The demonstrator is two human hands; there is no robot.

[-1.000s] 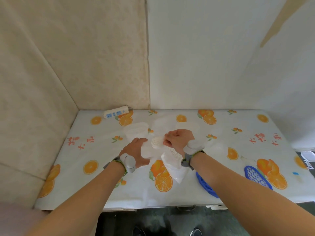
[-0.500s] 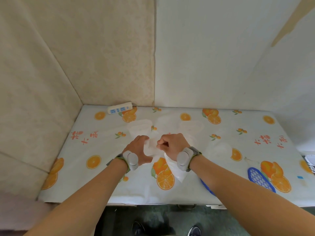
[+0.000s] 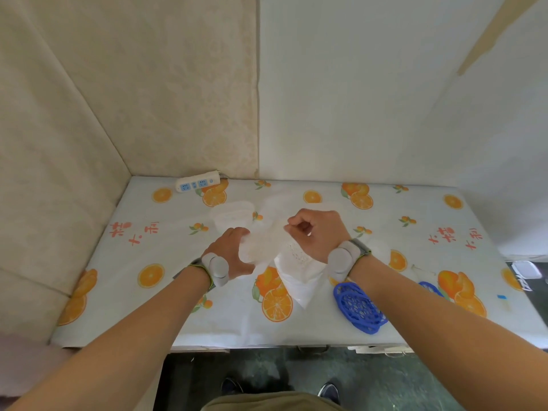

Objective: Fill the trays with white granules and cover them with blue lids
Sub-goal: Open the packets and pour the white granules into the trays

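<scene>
1. Plastic bag of white granules [image 3: 292, 262] is hanging between my two hands above the orange-print tablecloth [image 3: 124, 262], its long axis slanting from my hands down toward me, with its bottom corner pointing at the table's near edge.
2. My left hand [image 3: 229, 253] is gripping the bag's left side, fingers curled round the translucent film.
3. My right hand [image 3: 318, 234] is pinching the bag's top edge, fingers curled together on it, knuckles raised.
4. Bag is lying between both palms, its lower part drooping below my right wrist.
5. White tray [image 3: 232, 218] is sitting just beyond my left hand, near the power strip [image 3: 197, 181].
6. Blue lid [image 3: 357, 307] is lying beside my right forearm, and a second blue lid [image 3: 430, 287] is peeking out on that forearm's far side.
</scene>
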